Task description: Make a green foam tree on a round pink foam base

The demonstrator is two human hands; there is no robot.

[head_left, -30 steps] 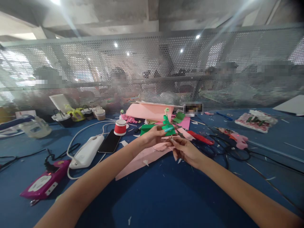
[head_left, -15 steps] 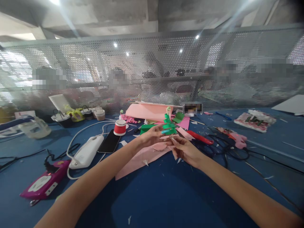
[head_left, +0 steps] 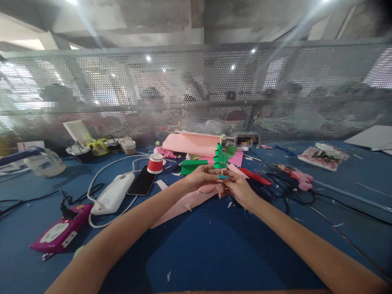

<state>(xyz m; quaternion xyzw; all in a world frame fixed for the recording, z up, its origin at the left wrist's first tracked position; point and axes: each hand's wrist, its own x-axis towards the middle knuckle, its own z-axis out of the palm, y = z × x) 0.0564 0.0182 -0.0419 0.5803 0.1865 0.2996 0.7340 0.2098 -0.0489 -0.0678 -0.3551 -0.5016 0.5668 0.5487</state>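
Note:
Between my hands stands a small paper tree [head_left: 219, 158], a green strip folded in zigzags round a thin stick with a pale round tip on top. My left hand [head_left: 200, 178] is closed on the stick below the green folds, its thumb and fingers pinched together. From the other side my right hand [head_left: 238, 187] grips the lower end of the same stick; its fingertips meet those of the left, so the stick's bottom is partly hidden. Under the hands lies a pink paper sheet [head_left: 174, 210]. Just behind is a folded green paper piece [head_left: 193, 166].
To the left are a red paper cup [head_left: 155, 163], a black phone [head_left: 141, 181], a white power bank [head_left: 113, 194] and a purple power strip [head_left: 61, 228]. At right lie red-handled scissors [head_left: 255, 177] and a pink glue gun [head_left: 301, 179] with its cord. A perforated metal screen [head_left: 122, 81] stands behind.
The paper tree now stands higher and more upright, its green folds clear of the fingers. My left hand has slid down to the bare stick, and both hands have come closer together.

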